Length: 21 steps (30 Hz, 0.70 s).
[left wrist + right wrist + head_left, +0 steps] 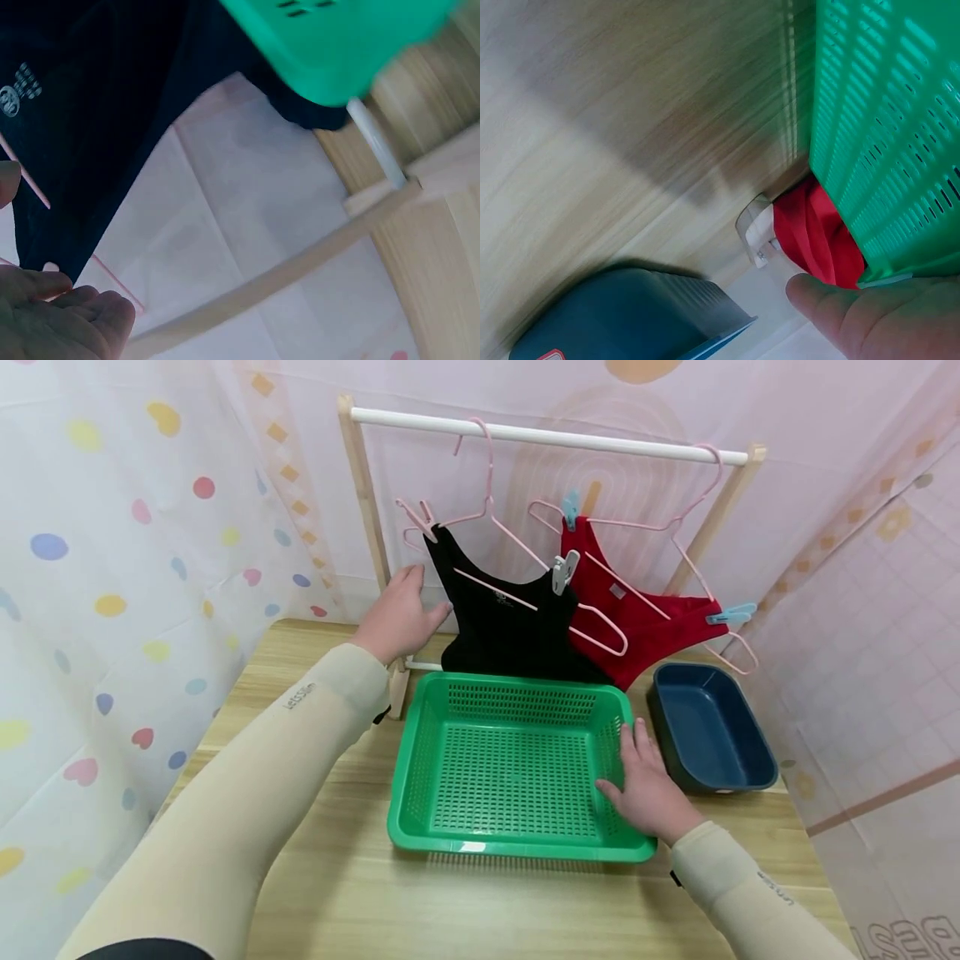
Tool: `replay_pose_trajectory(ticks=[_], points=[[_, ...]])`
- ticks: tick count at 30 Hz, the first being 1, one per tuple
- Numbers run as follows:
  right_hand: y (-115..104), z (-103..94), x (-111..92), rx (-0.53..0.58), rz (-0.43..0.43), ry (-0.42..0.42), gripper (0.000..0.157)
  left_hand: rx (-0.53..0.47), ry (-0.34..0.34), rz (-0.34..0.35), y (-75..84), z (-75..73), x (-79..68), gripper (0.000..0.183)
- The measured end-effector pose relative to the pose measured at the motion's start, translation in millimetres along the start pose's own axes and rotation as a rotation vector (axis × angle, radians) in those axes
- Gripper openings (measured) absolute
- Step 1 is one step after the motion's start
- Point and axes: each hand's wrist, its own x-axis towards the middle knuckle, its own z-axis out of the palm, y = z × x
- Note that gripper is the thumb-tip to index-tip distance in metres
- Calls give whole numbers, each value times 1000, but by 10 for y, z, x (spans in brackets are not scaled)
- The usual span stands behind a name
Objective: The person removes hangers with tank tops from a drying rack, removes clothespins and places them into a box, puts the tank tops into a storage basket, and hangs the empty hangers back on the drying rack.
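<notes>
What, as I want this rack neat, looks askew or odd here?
In the head view, the black top and red top hang askew: both slope down to the right, their pink hangers tilted more steeply than the rail.

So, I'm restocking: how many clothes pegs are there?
4: a pink peg and a white peg on the black garment; on the red garment, a blue peg at left and a second blue peg at right.

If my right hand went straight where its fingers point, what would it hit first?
Probably the hanging red fabric garment, beyond the far right corner of the green rectangular plastic basket; depth is unclear, so your right hand might brush that corner first.
</notes>
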Motion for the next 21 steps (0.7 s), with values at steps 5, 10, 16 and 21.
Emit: replay_pose_trajectory(ticks=[5,10,16,21], points=[[-6,2,1,2,8,0,98,-34,-1,-38,56,-35,149,89],[4,4,-4,2,14,7,97,-76,7,-76,84,-50,275,91],[12,20,-1,-3,11,17,98,-152,55,-123,85,-70,444,93],[12,10,1,-5,12,24,98,-187,111,-137,78,-96,573,87]])
